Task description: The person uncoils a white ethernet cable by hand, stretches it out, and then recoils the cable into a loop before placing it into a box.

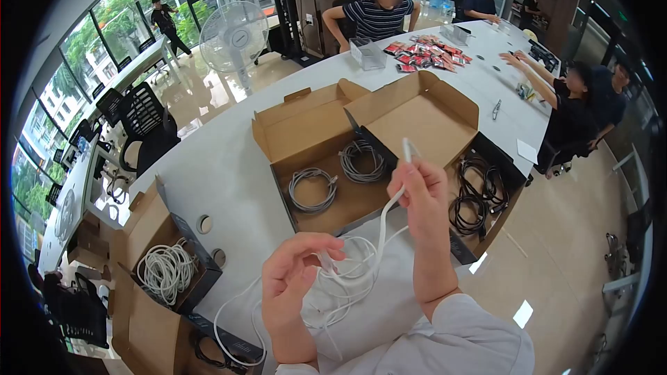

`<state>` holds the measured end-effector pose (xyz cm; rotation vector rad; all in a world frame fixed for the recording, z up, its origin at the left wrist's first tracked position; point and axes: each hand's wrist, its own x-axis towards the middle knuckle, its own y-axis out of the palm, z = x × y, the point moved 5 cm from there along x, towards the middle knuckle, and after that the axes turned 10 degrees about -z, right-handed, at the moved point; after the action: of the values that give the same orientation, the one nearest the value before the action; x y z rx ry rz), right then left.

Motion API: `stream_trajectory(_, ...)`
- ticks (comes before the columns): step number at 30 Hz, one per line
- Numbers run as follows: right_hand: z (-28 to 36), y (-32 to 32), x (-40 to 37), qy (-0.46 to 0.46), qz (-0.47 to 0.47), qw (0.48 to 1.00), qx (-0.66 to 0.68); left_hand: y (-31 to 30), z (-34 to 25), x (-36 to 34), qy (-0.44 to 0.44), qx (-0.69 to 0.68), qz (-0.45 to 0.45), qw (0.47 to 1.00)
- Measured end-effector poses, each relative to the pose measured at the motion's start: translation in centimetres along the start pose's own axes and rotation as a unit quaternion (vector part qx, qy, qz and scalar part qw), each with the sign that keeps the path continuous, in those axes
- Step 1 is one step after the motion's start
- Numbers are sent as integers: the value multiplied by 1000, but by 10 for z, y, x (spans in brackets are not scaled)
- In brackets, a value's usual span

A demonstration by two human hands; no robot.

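Observation:
My right hand, raised at the centre, pinches a white cable near one end. A pale plug sticks up above those fingers. Lower and to the left, my left hand has curled fingers around a clear-looking plug of white cable; the fingers partly hide it. Loose loops of white cable lie on the table between and below my hands. Beyond them an open cardboard box holds two grey cable coils. Black cables lie in an open box to the right.
At the left, an open box holds bundled white cable; another box with black cable stands in front. Across the white table are red packets, a clear container and several seated people. A fan stands behind.

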<state>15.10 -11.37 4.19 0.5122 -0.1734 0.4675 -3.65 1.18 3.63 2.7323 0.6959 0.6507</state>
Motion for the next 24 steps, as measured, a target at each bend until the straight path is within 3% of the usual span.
stream_trajectory(3, 1, 12, -6, -4, 83, 994, -66, -1, 6, 6, 20, 97, -16, 995)
stream_trajectory(4, 6, 18, -11, 22, 137, 989, -51, -2, 7, 9, 24, 135, -33, 990)
stream_trajectory(6, 16, 30, -19, -25, 294, 955, -33, 7, 10, 17, 63, 284, -78, 954)
stream_trajectory(8, 23, 40, -32, -70, 457, 886, 29, 17, 16, 21, 87, 419, -82, 900)
stream_trajectory(10, 28, 50, -51, -109, 612, 771, 136, 22, 36, 21, 115, 426, -32, 897)
stream_trajectory(13, 33, 50, -77, -109, 708, 683, 143, 29, 60, 25, 115, 460, 82, 877)
stream_trajectory(16, 38, 46, -81, -128, 697, 692, 141, 33, 84, 18, 89, 428, 200, 877)
stream_trajectory(19, 36, 47, -72, -173, 658, 725, 110, 45, 81, 17, 25, 251, 303, 919)
stream_trajectory(21, 31, 48, -73, -183, 624, 755, 83, 53, 65, 13, -27, 201, 296, 933)
stream_trajectory(24, 26, 49, -77, -155, 626, 761, 66, 47, 61, 10, -81, 81, 152, 982)
